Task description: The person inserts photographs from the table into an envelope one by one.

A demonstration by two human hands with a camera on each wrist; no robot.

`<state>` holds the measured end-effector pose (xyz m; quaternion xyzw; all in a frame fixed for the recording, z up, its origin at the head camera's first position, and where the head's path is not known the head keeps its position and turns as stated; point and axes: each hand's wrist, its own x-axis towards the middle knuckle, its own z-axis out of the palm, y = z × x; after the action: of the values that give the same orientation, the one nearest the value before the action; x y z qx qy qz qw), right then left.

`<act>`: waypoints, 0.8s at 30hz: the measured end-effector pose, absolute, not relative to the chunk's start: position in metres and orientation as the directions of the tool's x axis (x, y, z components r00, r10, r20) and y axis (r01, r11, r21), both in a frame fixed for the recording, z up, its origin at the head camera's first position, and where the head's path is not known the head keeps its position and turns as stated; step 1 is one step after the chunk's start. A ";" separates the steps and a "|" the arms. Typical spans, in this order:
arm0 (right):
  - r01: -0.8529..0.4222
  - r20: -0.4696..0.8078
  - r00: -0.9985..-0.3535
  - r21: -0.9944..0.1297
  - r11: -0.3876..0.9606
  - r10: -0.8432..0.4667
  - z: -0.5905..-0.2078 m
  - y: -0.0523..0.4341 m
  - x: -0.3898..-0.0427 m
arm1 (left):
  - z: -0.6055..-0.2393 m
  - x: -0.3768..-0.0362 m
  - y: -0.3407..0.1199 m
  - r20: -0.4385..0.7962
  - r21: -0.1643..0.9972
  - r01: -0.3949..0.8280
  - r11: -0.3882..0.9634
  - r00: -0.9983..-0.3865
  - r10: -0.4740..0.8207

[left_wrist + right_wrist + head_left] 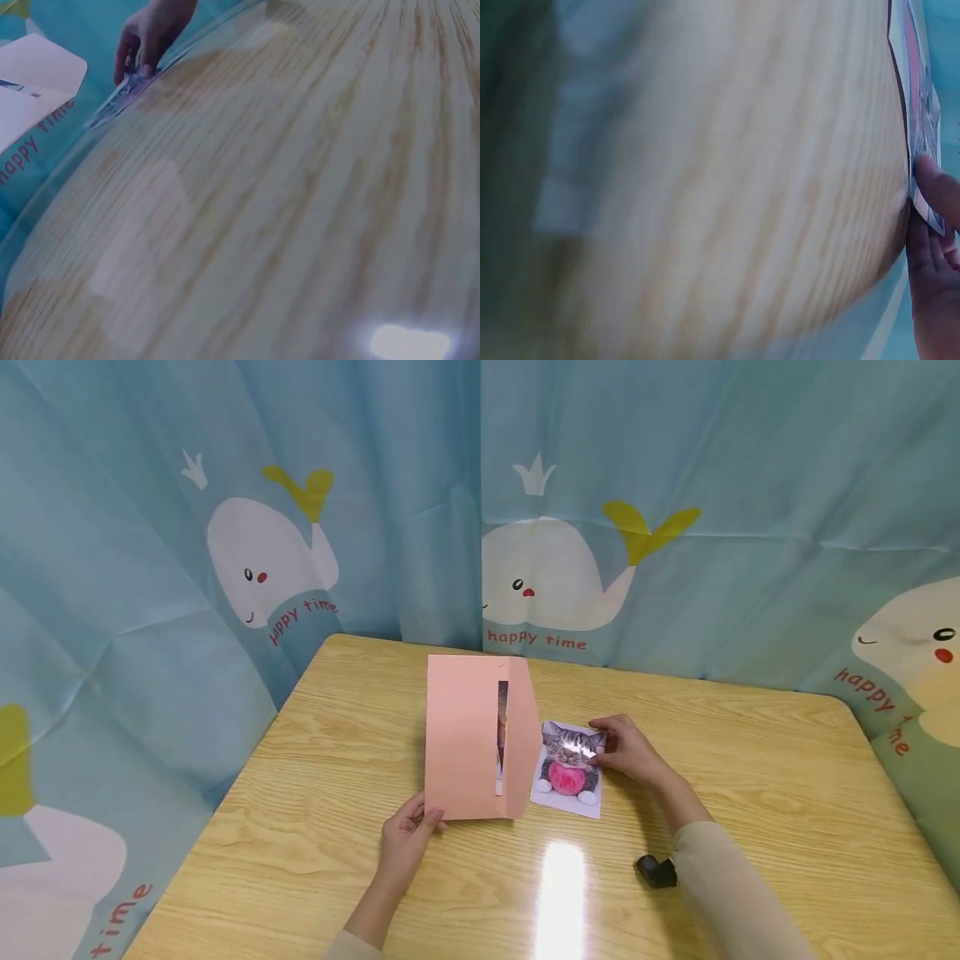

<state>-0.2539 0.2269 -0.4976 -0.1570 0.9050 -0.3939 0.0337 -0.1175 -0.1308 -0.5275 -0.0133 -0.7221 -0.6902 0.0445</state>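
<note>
My left hand (411, 833) pinches the lower left corner of a pink envelope (468, 735) and holds it upright on the wooden table (315, 760). Its flap stands open to the right, and a strip of a picture (501, 735) shows in the gap. Just right of the envelope a cat photo (568, 768) lies on the table. My right hand (628, 749) pinches that photo's right edge between thumb and fingers. The left wrist view shows the right hand (146, 37) on the cat photo (116, 101) and the envelope (34, 75). The right wrist view is blurred, with the photo's (922, 97) edge at my fingers (937, 247).
A small black object (656, 870) sits beside my right sleeve near the table's front. Blue whale-print curtains (675, 485) hang close behind the table and along its left side. A bright glare patch (561, 893) lies on the wood in front of the envelope.
</note>
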 end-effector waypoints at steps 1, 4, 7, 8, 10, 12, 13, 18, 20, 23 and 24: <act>-0.244 0.060 -0.953 -0.732 0.636 -0.297 -0.498 0.226 -0.253 | -0.528 -0.117 -0.131 0.085 0.996 0.083 0.042 -0.996 -0.042; -0.196 0.040 -0.964 -0.775 0.601 -0.263 -0.499 0.227 -0.250 | -0.528 -0.117 -0.131 0.086 0.996 0.084 0.041 -0.995 -0.043; -0.143 0.030 -0.980 -0.802 0.581 -0.199 -0.500 0.229 -0.246 | -0.528 -0.117 -0.132 0.093 0.995 0.092 0.047 -0.995 -0.032; -0.131 0.033 -0.984 -0.805 0.578 -0.176 -0.500 0.230 -0.245 | -0.528 -0.117 -0.132 0.097 0.994 0.096 0.048 -0.995 -0.027; -0.109 0.039 -0.991 -0.805 0.584 -0.131 -0.499 0.232 -0.242 | -0.528 -0.117 -0.132 0.106 0.993 0.105 0.050 -0.994 -0.017; -0.097 0.044 -0.993 -0.817 0.569 -0.106 -0.500 0.234 -0.240 | -0.529 -0.117 -0.131 0.110 0.993 0.109 0.046 -0.994 -0.014; -0.085 0.037 -0.994 -0.832 0.548 -0.099 -0.500 0.234 -0.239 | -0.529 -0.117 -0.131 0.110 0.993 0.110 0.043 -0.994 -0.013; -0.058 0.016 -0.995 -0.898 0.436 -0.100 -0.499 0.236 -0.235 | -0.528 -0.117 -0.130 0.107 0.994 0.106 0.032 -0.994 -0.017; -0.061 0.022 -0.995 -0.904 0.424 -0.097 -0.497 0.236 -0.233 | -0.528 -0.116 -0.130 0.103 0.994 0.102 0.035 -0.994 -0.020; -0.069 0.035 -0.995 -0.908 0.413 -0.090 -0.493 0.234 -0.230 | -0.528 -0.116 -0.131 0.101 0.994 0.100 0.042 -0.995 -0.027; -0.074 0.042 -0.995 -0.906 0.416 -0.085 -0.491 0.233 -0.229 | -0.528 -0.116 -0.131 0.101 0.994 0.100 0.041 -0.994 -0.029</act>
<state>-0.2285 0.2327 -0.4905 -0.0474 0.8414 -0.5383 0.0051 -0.1162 -0.1311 -0.5275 -0.0243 -0.7200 -0.6919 0.0466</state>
